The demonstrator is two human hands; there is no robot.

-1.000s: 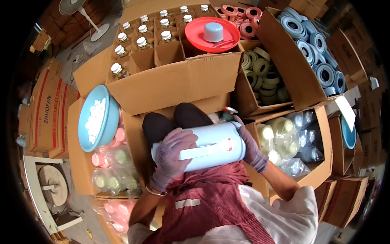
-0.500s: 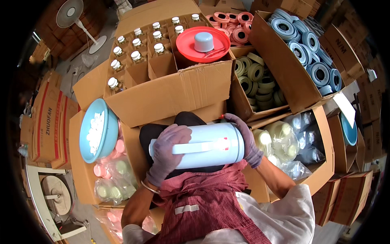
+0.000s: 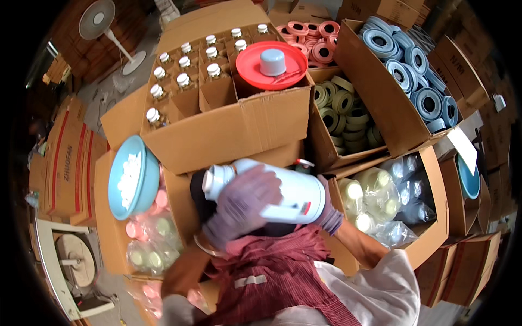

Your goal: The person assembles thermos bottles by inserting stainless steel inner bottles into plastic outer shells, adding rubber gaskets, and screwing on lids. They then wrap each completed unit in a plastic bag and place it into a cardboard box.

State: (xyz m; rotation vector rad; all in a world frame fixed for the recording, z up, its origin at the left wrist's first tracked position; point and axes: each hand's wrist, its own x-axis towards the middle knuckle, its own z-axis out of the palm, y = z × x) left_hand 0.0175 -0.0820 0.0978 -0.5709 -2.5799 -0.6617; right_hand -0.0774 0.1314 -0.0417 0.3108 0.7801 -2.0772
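As it slants just beyond my apron (image 3: 277, 266), the blue jug (image 3: 299, 187) looks stiff and slick

Left hand (image 3: 244, 204), gloved and blurred, curls over the jug near its narrow end; whether the fingers pinch the handle (image 3: 276, 213) too, I can't tell. Right hand (image 3: 329, 209) cups the wide base, palm pressed to it, some fingertips hidden. Smooth, rounded, rigid: I'd call it slippery, not soft, and light enough for two hands, though a fragile liner could sit inside, so no knocks! Best hold, I reckon: one hand at the handle, one supporting that base. Out to my right, bagged parts (image 3: 375, 190) in a box (image 3: 441, 190); to my left, a blue bowl (image 3: 150, 182) of white bits (image 3: 129, 179). Farther off, a carton (image 3: 234, 136) of capped bottles (image 3: 184, 81), a red dish (image 3: 253, 76) on its corner; beyond, pink rings (image 3: 322, 51), and far left, a fan (image 3: 98, 19).
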